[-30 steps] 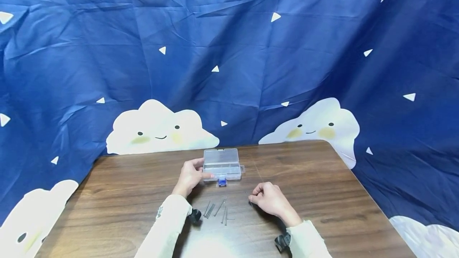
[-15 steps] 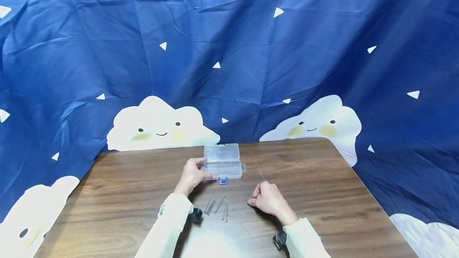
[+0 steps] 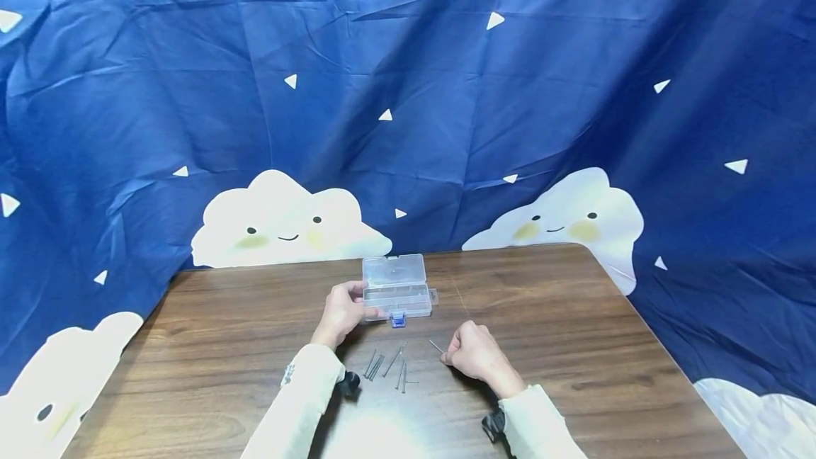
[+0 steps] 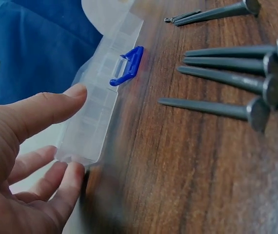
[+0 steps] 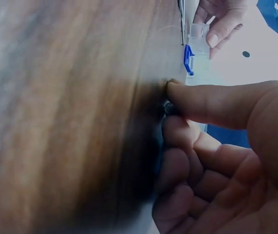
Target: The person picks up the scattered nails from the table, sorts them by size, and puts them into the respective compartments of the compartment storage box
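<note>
Pinches a slender metal nail [image 3: 436,347] between thumb and forefinger in the grip of the right hand [image 3: 479,356], just below and right of centre in the head view; long axis slanting, free end toward upper left. Steadies in the left hand's [image 3: 342,312] grip, near centre, the left end of a rectangular, compartmented clear plastic box [image 3: 417,309], hinged lid [image 3: 395,270] raised, blue latch [image 3: 398,321] in front. Includes loose dark-grey nails [image 4: 222,78] on the wood-grained tabletop [image 3: 574,331], lower centre, flat round heads mostly toward the bottom edge.
</note>
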A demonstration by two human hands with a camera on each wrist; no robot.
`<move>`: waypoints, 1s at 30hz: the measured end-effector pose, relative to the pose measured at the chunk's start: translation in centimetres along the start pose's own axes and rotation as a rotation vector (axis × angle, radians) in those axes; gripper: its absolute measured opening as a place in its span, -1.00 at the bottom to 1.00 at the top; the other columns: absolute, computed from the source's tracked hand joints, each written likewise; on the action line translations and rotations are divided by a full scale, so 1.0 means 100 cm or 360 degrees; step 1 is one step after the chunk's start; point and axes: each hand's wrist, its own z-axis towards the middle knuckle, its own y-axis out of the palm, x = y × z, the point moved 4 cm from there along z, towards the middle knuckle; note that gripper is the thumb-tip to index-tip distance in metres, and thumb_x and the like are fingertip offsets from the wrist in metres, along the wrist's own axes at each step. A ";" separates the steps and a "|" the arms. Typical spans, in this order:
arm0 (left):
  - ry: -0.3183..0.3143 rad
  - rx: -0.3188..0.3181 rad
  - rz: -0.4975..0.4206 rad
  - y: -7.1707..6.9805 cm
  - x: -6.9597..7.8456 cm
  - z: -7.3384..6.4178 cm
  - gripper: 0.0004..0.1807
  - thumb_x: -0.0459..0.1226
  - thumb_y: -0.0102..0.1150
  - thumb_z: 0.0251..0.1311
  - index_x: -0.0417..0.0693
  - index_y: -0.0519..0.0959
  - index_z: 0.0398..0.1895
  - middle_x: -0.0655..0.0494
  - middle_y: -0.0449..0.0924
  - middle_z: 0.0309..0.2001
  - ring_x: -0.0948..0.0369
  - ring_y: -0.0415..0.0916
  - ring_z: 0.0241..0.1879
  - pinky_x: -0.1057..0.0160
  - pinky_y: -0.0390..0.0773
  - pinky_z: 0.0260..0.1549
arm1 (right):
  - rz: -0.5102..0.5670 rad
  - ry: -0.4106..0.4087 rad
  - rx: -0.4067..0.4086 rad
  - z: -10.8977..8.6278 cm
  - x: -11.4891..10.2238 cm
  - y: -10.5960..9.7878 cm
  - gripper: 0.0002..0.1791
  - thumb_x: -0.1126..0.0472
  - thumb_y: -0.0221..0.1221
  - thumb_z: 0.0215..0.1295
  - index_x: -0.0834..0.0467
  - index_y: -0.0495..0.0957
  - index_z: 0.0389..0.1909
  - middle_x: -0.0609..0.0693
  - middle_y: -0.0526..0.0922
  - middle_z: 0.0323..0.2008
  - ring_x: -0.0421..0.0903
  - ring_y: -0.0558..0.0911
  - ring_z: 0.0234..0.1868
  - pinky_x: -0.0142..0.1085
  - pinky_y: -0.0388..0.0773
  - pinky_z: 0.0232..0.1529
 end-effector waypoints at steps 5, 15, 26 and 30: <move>0.0009 -0.0012 -0.0033 0.000 -0.004 -0.001 -0.12 -0.43 0.71 -0.39 -0.26 0.57 0.21 -0.08 0.64 -0.02 0.06 0.58 -0.11 0.14 0.62 -0.11 | -0.0032 -0.0108 -0.0046 -0.003 -0.005 -0.002 -0.68 0.24 0.40 0.06 -0.01 0.55 -0.78 -0.27 0.50 -0.74 -0.22 0.48 -0.60 -0.22 0.52 -0.46; 0.0007 -0.0013 -0.0077 0.000 -0.005 -0.001 -0.12 -0.44 0.71 -0.39 -0.28 0.57 0.20 -0.09 0.67 -0.02 0.07 0.63 -0.11 0.15 0.64 -0.11 | 0.0172 -0.0170 -0.0113 0.004 -0.004 -0.006 -0.76 0.30 0.35 0.07 0.01 0.61 -0.71 -0.29 0.53 -0.72 -0.25 0.50 -0.59 -0.29 0.51 -0.44; 0.0006 -0.0010 -0.0088 0.000 -0.005 -0.002 -0.12 -0.45 0.70 -0.40 -0.28 0.57 0.20 -0.12 0.66 -0.01 0.05 0.63 -0.10 0.15 0.65 -0.13 | 0.0537 -0.0186 -0.0132 0.013 0.001 -0.012 -0.89 0.41 0.29 0.19 0.21 0.72 -0.48 -0.12 0.62 -0.58 -0.22 0.49 -0.53 -0.37 0.46 -0.42; -0.0002 -0.0003 -0.0099 -0.001 -0.005 -0.001 -0.12 -0.45 0.70 -0.38 -0.27 0.56 0.20 -0.12 0.66 -0.01 0.06 0.64 -0.11 0.17 0.66 -0.14 | 0.0602 -0.0204 -0.0111 0.017 0.002 -0.012 -0.85 0.41 0.27 0.28 0.26 0.71 -0.48 -0.07 0.61 -0.57 -0.23 0.48 -0.54 -0.39 0.46 -0.44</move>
